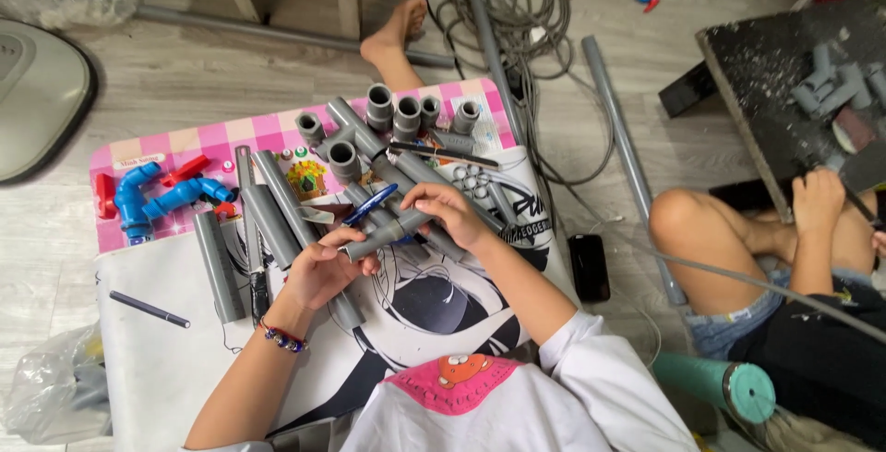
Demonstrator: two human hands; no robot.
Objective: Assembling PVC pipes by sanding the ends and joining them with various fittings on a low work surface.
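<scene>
Grey plastic pipe lies across the middle of the frame, held in both my hands. My left hand has its grip curled around the lower-left end, and my right hand pinches the upper-right end, where a blue pen is tucked alongside. I judge the pipe light, stiff and smooth, likely a little slippery, so taking it near the ends as I do suits it. Just above, a heap of grey pipe fittings crowds the counter, with longer grey pipe lengths to the left and blue elbow joints further left. A black phone lies on the floor to the right, near another person's knee.
</scene>
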